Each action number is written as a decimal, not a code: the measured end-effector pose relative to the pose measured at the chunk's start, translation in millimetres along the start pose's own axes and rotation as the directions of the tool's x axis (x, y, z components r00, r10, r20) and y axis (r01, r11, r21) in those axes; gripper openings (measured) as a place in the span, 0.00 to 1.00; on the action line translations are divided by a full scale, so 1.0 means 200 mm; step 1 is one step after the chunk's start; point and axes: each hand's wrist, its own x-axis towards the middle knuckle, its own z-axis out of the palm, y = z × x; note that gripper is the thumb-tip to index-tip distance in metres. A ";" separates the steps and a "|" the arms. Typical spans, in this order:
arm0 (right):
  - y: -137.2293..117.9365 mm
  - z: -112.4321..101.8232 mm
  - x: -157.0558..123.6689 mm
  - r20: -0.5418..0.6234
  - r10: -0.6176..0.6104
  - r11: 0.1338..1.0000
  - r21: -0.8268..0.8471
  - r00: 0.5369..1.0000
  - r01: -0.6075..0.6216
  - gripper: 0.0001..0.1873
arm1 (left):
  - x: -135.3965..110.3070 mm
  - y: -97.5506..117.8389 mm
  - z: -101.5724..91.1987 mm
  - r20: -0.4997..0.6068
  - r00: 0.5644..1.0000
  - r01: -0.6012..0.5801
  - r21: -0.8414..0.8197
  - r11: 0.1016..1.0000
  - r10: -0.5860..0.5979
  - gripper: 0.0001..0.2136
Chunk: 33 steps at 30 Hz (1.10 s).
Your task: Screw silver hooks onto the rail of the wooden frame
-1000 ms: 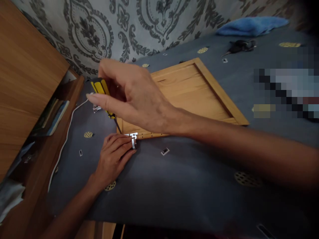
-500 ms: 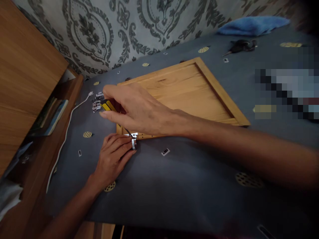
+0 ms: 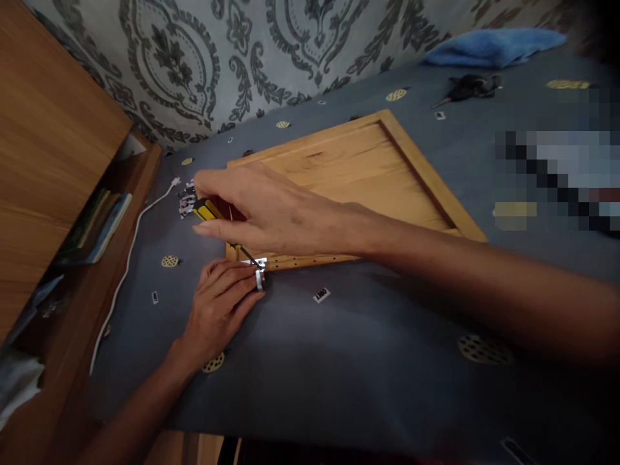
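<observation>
A framed wooden panel (image 3: 368, 168) lies flat on a grey patterned cloth. My right hand (image 3: 261, 210) is closed round a yellow-and-black screwdriver (image 3: 208, 210), whose tip reaches a small metal bracket (image 3: 260, 265) at the panel's near left corner. My left hand (image 3: 220, 303) rests on the cloth beside that corner, its fingers pressed together on the bracket and holding it against the panel's edge.
Small metal fittings (image 3: 186, 200) lie left of the panel by a white cable (image 3: 130, 252). A wooden shelf unit with books (image 3: 101, 226) stands on the left. A blue cloth (image 3: 489, 48) and a dark tool (image 3: 469, 87) lie far right, before patterned wallpaper.
My right hand has come down and tilted the screwdriver flatter, bringing its tip from above the corner onto the bracket. My left hand has stayed in place.
</observation>
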 end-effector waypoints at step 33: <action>-0.06 0.06 0.00 -0.058 0.197 0.959 -0.197 0.979 -0.205 0.14 | 0.00 0.00 0.00 -0.017 1.000 -0.021 0.000 1.000 0.021 0.05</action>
